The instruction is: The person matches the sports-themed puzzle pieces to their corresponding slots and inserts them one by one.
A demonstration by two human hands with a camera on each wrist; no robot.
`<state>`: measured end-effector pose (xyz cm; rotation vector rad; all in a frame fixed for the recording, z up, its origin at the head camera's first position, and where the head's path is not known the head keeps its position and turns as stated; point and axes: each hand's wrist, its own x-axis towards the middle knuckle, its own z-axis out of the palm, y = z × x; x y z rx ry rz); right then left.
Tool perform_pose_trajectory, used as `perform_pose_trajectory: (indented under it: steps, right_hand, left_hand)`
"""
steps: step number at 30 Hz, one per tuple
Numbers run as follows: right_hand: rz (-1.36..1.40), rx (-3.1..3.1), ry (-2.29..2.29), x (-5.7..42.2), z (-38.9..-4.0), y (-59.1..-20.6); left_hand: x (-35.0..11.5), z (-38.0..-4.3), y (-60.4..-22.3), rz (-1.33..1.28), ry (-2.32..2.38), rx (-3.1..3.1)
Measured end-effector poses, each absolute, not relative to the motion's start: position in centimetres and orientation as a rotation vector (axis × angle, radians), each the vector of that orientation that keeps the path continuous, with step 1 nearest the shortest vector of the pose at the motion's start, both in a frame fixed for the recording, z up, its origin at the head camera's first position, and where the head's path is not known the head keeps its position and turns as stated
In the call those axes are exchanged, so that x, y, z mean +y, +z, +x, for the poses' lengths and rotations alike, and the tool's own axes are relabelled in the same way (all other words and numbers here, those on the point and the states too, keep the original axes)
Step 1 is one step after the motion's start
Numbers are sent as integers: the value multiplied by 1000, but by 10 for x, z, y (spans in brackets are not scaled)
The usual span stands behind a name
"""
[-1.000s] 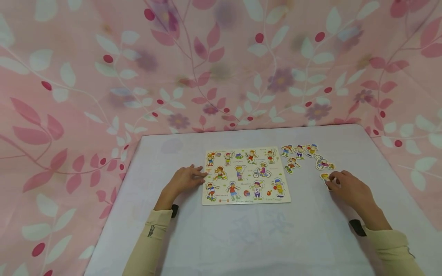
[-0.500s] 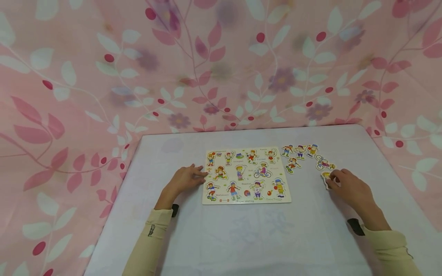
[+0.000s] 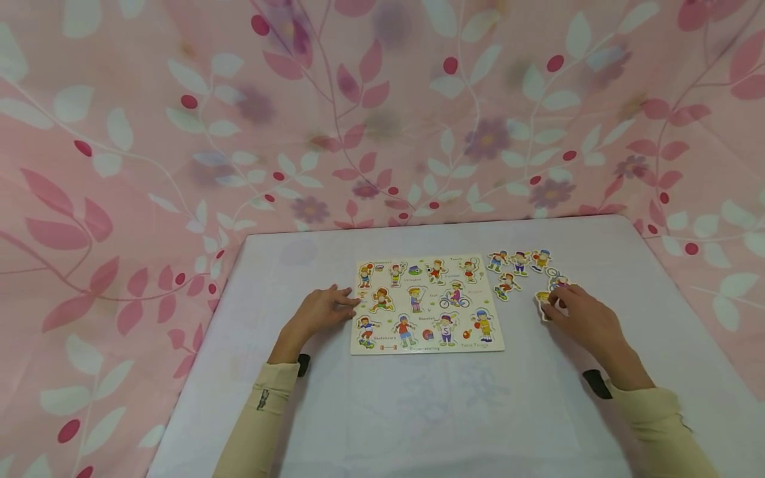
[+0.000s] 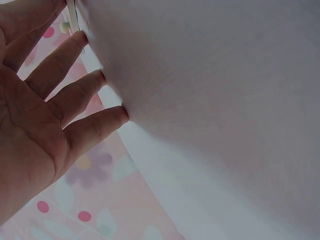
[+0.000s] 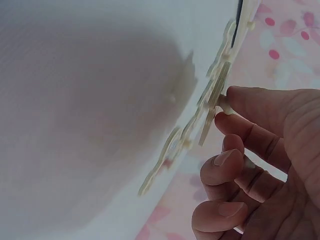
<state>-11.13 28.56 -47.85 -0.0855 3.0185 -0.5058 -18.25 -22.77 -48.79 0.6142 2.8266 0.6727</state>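
A pale puzzle board (image 3: 399,302) printed with children at sports lies flat on the white-covered table. My left hand (image 3: 325,309) rests at its left edge, fingers spread and extended; in the left wrist view, fingertips (image 4: 122,114) touch the cloth and the index reaches the board's edge. My right hand (image 3: 588,322) pinches a child-shaped puzzle piece (image 3: 542,305) right of the board. The right wrist view shows thumb and index finger on the knob (image 5: 225,104) of that piece (image 5: 216,95), held off the table, while the other fingers curl loosely.
Several loose knobbed pieces lie right of the board, among them a skateboarder piece (image 3: 507,285) and a purple-trousered piece (image 3: 520,263). A cyclist piece (image 3: 557,277) is partly hidden by my right hand. Pink floral cloth (image 3: 370,119) hangs behind the table (image 3: 418,411).
My right hand has carried its puzzle piece left toward the board, now partly covering the cyclist piece. My left hand has stayed at the board's left edge.
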Motion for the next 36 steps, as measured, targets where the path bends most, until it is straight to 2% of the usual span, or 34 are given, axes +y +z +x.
perform_pose_trajectory:
  steps: [18, 27, 36]
  right_hand:
    - [-321, 3092, -541, 187, -139, -480]
    - [-493, 3107, -581, 154, -151, -479]
    - [-542, 3066, -640, 125, -161, -478]
  left_hand:
    - [-228, -183, -491, 640, 675, 2840]
    - [-227, -182, -488, 587, 653, 2820]
    - [-227, -181, -488, 586, 667, 2820]
